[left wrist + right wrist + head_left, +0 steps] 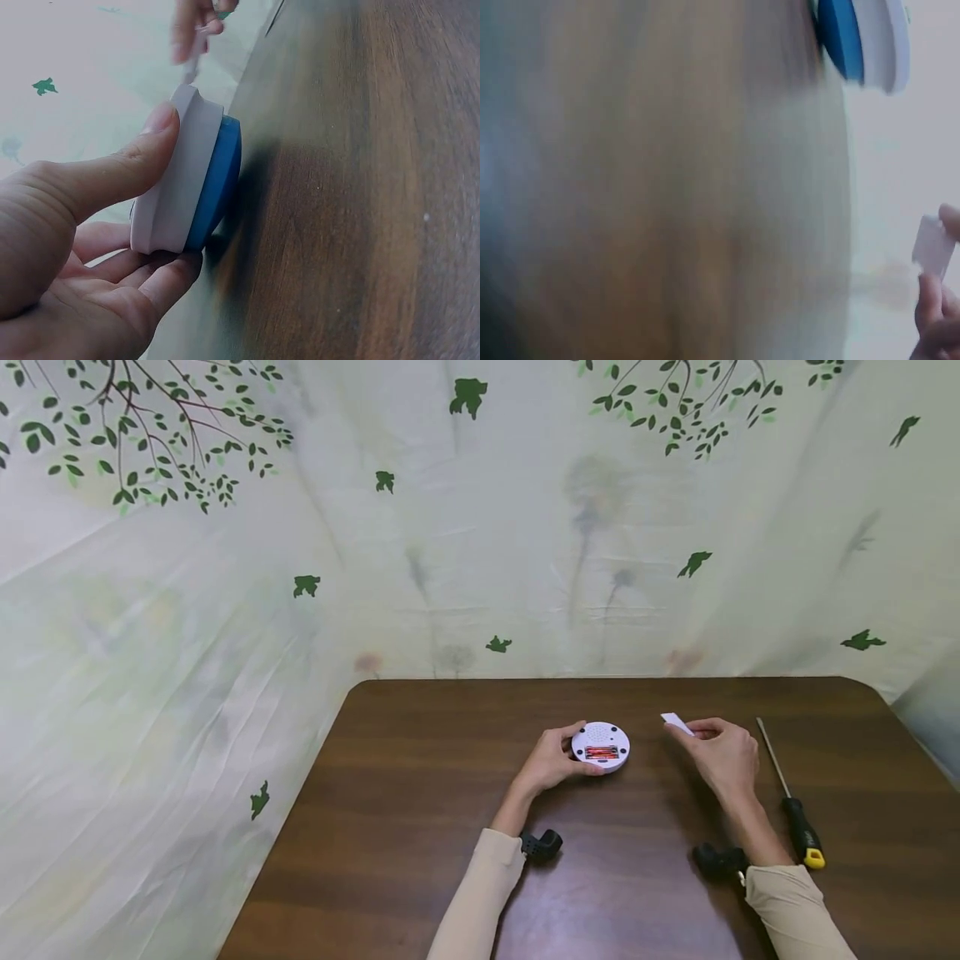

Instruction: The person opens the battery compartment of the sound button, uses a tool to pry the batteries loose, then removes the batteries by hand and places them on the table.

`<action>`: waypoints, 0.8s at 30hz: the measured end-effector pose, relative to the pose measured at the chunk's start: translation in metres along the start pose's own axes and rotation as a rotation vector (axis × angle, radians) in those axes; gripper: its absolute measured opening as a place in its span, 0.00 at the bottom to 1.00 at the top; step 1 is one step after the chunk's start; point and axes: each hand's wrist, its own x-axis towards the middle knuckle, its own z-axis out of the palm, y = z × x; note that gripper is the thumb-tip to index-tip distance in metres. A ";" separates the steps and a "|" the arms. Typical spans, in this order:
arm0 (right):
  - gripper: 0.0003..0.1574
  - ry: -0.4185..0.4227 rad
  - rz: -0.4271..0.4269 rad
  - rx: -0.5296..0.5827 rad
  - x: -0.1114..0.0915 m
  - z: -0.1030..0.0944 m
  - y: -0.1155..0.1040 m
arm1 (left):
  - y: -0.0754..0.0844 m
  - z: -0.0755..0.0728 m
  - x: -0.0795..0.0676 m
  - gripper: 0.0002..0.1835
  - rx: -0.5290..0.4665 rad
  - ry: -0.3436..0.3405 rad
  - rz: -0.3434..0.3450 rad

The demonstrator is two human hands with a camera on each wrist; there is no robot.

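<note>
A round white device (613, 737) with a blue underside (217, 180) is gripped at its edge by my left hand (549, 762), thumb on one side and fingers on the other. Its white face is turned up and shows an uncovered battery compartment with red batteries (602, 752). To the right, my right hand (722, 755) pinches a small white flat cover (677, 722) between thumb and fingers, apart from the device. In the right wrist view the cover (933, 246) appears at the right edge, with the fingers only partly in frame.
On the brown wooden table (420, 827) a screwdriver (801, 831) with a black and yellow handle lies right of my right hand. A light cloth with printed leaves (468, 397) hangs behind the table. Black cameras (542, 845) sit on both wrists.
</note>
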 end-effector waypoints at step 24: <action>0.33 0.025 0.315 -0.148 0.047 -0.010 0.043 | 0.000 -0.001 -0.002 0.48 -0.004 -0.002 0.026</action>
